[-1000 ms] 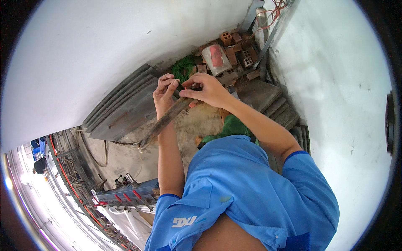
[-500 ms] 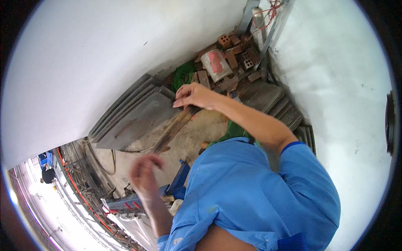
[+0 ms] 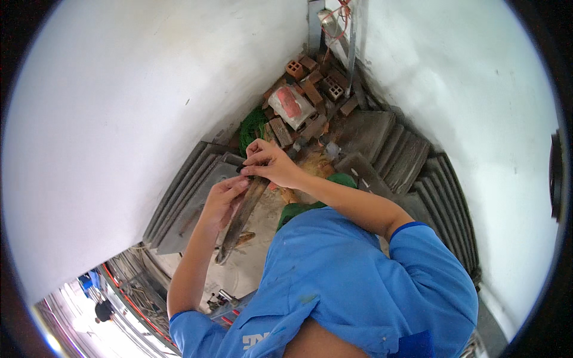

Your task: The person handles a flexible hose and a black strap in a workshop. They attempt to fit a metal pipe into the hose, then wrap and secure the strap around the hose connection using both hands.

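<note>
My right hand (image 3: 271, 165) is closed in a pinch on a small black piece (image 3: 240, 169), too small to name. My left hand (image 3: 225, 200) has come up just below it, fingertips pressed together close to the same piece. Whether the left fingers hold part of it is hidden. Below both hands a worn, dark wooden plank (image 3: 239, 228) slants over the floor, its upper end partly covered by them. Stacked grey slabs (image 3: 194, 212) lean against the wall behind my left hand.
A heap of bricks (image 3: 311, 92) and a red-marked white sack (image 3: 291, 106) lie in the corner, beside green netting (image 3: 253, 128). More slabs (image 3: 397, 155) lean along the right wall. Metal rods (image 3: 140, 271) lie at lower left; a distant person (image 3: 104, 310) is beyond.
My left hand has risen from lower left to meet the right one. The right hand has moved slightly down in view. The view has shifted, showing more of the right-hand slabs.
</note>
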Available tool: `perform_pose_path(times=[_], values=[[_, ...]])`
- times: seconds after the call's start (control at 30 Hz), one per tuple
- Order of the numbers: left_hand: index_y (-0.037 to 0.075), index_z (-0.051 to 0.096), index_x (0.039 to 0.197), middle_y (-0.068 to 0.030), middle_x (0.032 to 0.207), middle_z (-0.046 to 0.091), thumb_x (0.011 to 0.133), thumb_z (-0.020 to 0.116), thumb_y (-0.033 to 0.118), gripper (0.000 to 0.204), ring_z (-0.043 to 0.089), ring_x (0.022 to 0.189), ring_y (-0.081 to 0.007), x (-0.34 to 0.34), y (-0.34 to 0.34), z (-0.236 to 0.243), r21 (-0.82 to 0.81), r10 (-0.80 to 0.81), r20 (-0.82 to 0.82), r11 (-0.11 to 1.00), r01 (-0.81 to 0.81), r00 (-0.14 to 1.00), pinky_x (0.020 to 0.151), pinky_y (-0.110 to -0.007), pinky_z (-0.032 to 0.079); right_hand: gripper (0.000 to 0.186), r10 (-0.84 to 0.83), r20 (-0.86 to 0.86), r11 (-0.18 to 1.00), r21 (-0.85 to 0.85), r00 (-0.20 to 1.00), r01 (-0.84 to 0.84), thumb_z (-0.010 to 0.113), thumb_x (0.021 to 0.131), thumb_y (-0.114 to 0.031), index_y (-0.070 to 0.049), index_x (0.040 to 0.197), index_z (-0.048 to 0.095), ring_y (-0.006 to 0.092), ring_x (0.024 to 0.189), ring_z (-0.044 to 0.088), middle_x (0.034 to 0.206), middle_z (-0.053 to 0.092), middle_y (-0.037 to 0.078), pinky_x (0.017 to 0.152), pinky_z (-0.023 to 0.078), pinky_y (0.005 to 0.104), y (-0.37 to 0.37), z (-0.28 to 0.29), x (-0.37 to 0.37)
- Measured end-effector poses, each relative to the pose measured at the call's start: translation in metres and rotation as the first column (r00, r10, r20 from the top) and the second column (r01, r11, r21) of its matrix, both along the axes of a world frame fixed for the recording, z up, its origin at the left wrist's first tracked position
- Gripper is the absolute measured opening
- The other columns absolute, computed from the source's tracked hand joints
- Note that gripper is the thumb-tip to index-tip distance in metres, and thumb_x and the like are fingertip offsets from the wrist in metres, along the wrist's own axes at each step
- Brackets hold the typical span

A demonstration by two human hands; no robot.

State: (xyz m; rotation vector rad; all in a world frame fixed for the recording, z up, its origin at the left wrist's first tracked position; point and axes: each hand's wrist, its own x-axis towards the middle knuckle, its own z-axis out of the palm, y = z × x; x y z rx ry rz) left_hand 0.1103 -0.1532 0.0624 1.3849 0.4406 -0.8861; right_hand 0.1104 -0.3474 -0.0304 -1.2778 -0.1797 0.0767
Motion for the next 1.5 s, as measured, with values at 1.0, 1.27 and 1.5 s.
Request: perform_pose_path(times=[1.0,1.27,1.5], values=[[-0.005,0.078,0.103,-0.018,0.118,0.073,0.085,0.071,-0.002,0.019,0.07,0.106,-0.0226,-0.039,0.038,-0.055,0.07,-0.407,0.546,0.893,0.444,0.732,0.091,-0.031,0.055,0.022,0.201,-0.664,0.587,0.67,0.72,0.454,0.064,0.1,-0.014,-0.005,0.12,0.064,0.0152,0.099,0.066,0.107,0.069,0.005,0.089,0.053,0.0321,0.028,-0.007,-0.12],[-0.003,0.071,0.115,-0.0067,0.106,0.073,0.1,0.066,0.011,0.021,0.067,0.089,-0.0123,-0.032,0.052,-0.102,-0.225,-0.131,0.348,0.949,0.219,0.928,0.08,-0.029,0.054,0.018,0.033,-0.615,0.641,0.618,0.788,0.455,0.072,0.098,-0.019,-0.006,0.108,0.064,0.0152,0.094,0.069,0.101,0.07,0.003,0.087,0.059,0.0314,0.042,-0.009,-0.113],[0.001,0.074,0.103,-0.0039,0.096,0.074,0.1,0.069,0.014,0.014,0.066,0.082,-0.0078,-0.011,0.014,-0.085,-0.15,-0.004,0.325,0.987,0.056,0.946,0.073,-0.024,0.053,0.016,-0.207,-0.617,0.647,0.496,0.759,0.58,0.069,0.099,-0.014,-0.004,0.109,0.062,0.0168,0.099,0.069,0.105,0.067,0.002,0.095,0.058,0.0341,0.049,0.006,-0.111]])
